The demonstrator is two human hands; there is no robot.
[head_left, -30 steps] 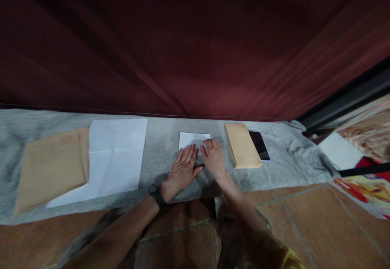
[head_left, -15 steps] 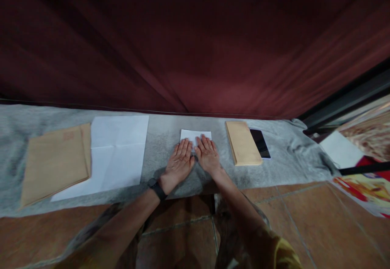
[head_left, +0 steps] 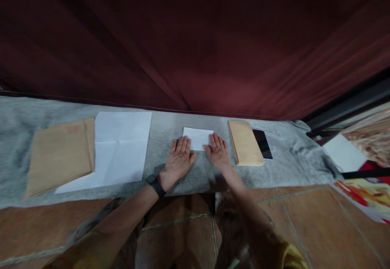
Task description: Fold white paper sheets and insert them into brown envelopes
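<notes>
A small folded white paper (head_left: 198,137) lies on a grey cloth (head_left: 170,179) spread over the floor. My left hand (head_left: 178,160), with a dark band on the wrist, lies flat and open at the paper's left corner. My right hand (head_left: 219,154) lies flat and open at the paper's right corner. Both sets of fingers are stretched out and pressed down, with the middle of the paper showing between them.
A large creased white sheet (head_left: 118,149) and a stack of brown envelopes (head_left: 59,155) lie to the left. A narrower brown envelope stack (head_left: 245,142) and a black phone (head_left: 262,143) lie to the right. A dark red curtain (head_left: 195,41) hangs behind. Tiled floor (head_left: 304,220) is in front.
My hands have slid apart along the folded paper, the left one leftward and the right one rightward, uncovering its middle.
</notes>
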